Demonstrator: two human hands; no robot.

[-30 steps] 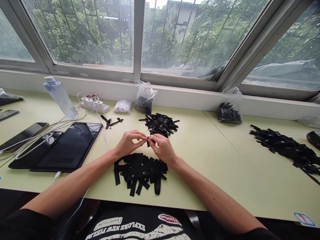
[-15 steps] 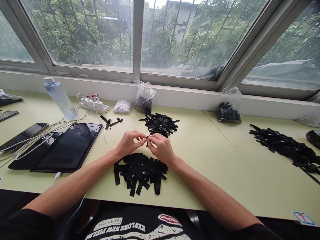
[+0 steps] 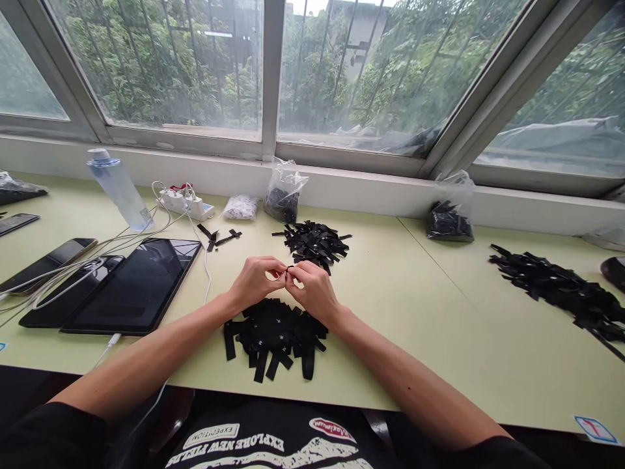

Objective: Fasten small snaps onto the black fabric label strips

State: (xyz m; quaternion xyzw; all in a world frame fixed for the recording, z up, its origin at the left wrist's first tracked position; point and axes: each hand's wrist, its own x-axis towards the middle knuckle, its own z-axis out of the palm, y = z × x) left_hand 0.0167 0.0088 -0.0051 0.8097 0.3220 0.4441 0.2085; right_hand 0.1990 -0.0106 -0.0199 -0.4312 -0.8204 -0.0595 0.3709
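A small black fabric strip (image 3: 289,268) is pinched between the fingertips of my left hand (image 3: 254,281) and my right hand (image 3: 315,286). Fingers cover most of it. Both hands are closed and meet just above the table. Below them, nearer my body, lies a pile of black strips (image 3: 273,335), some with a small white letter M. Beyond my fingers sits a second heap of black strips (image 3: 317,241).
A tablet (image 3: 141,286), phones, a white cable and a power strip (image 3: 188,203) lie to the left, near a tilted-looking water bottle (image 3: 120,192). Plastic bags of black pieces (image 3: 283,202) stand by the window. A long pile of black strips (image 3: 556,283) lies at right.
The thumbs have drawn closer together around the strip, and less of it shows below the fingers. The view has shifted very slightly.
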